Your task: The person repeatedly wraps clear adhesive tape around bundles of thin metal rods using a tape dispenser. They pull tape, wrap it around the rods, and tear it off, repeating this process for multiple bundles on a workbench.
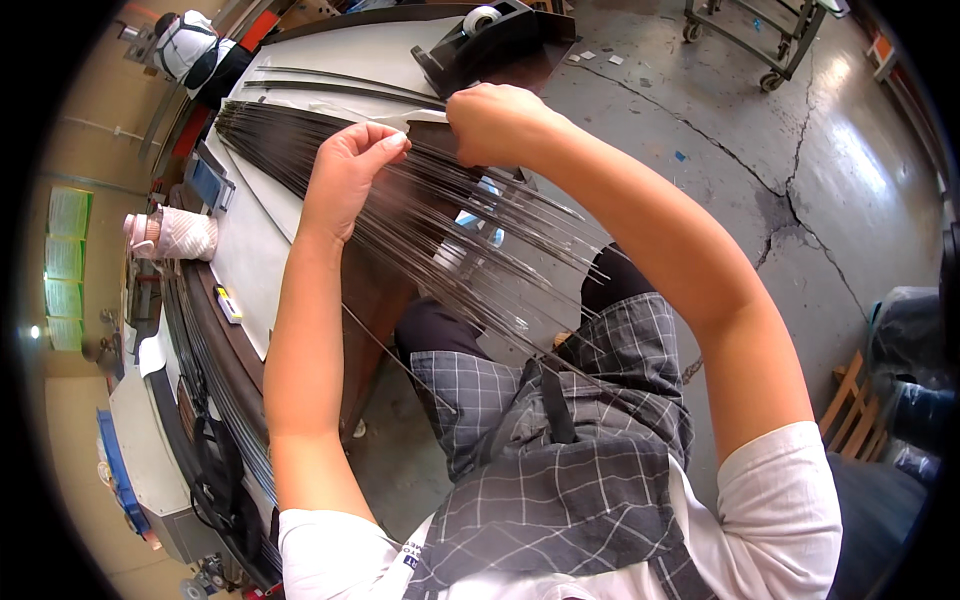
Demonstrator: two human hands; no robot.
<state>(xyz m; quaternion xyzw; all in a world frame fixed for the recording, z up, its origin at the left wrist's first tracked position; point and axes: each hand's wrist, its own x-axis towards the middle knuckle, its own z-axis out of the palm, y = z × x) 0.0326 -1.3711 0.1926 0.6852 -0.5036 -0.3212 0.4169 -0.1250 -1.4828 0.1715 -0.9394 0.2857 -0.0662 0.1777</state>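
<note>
My left hand is closed in a pinch over a bundle of long, thin dark rods. A small pale spot shows at its fingertips, too small to name. My right hand is curled closed just right of it, knuckles up, and what its fingers hold, if anything, is hidden. Two separate dark strips run along the table toward the right hand. The rods fan out from the far left of the table, pass under both hands, and their near ends jut past the table edge over my lap. Just beyond the right hand stands a black tape dispenser with a white roll.
White paper covers part of the brown table. A yellow-and-white marker-like item, a pink cup in a quilted wrap and a blue flat case lie at left. A wheeled cart stands on the cracked floor; a wooden pallet is at right.
</note>
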